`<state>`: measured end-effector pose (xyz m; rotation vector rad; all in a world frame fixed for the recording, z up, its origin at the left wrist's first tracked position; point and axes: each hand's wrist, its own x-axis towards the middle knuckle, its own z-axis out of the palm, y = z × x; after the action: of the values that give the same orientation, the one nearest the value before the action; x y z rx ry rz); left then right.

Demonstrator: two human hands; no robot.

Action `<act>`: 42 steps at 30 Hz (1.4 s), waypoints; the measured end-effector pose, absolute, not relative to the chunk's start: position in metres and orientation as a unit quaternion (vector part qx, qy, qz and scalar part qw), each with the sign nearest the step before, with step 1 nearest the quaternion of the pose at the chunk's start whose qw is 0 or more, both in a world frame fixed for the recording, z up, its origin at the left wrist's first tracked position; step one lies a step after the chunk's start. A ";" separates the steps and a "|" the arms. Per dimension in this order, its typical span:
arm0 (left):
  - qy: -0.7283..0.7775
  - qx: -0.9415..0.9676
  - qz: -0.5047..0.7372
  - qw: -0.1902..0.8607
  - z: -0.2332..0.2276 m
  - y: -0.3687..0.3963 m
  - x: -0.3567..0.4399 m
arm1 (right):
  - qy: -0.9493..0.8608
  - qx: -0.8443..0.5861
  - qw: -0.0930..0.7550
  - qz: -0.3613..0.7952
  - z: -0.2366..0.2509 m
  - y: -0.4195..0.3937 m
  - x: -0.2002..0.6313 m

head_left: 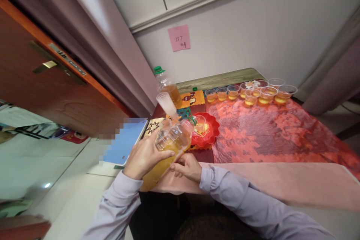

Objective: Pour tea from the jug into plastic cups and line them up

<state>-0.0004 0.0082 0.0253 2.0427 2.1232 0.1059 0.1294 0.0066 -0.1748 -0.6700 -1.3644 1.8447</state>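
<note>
A large clear plastic bottle [165,153] of yellow drink is tilted, its neck pointing right above a red scalloped plate [215,135]. My left hand [147,155] grips the bottle's upper left side, with the thumb across it. My right hand [188,167] has its fingers curled against the bottle's lower right edge; their tips are partly hidden. A clear plastic cup [200,124] stands on the plate by the bottle's mouth. A green plastic loop [191,117] shows at the neck. Just behind the bottle is a leaning stack of clear cups [166,105].
Several cups [251,97] holding yellow drink stand along the table's back right. A green-capped bottle [170,88] is at the back left, and a loose green cap [195,89] lies near the wall. A blue board [126,142] juts out left of the table.
</note>
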 end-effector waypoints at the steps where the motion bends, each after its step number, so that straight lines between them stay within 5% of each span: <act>1: 0.718 0.688 0.031 0.102 0.026 0.008 0.000 | -0.530 -0.261 0.367 0.718 -0.174 0.007 0.130; 42: 0.711 0.694 0.028 0.109 0.021 0.010 -0.006 | -0.520 -0.263 0.365 0.726 -0.174 0.007 0.130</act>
<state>-0.0055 0.0104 0.0210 2.0410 2.0898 0.0829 0.1300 0.0069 -0.1738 -0.6757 -1.3376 1.8680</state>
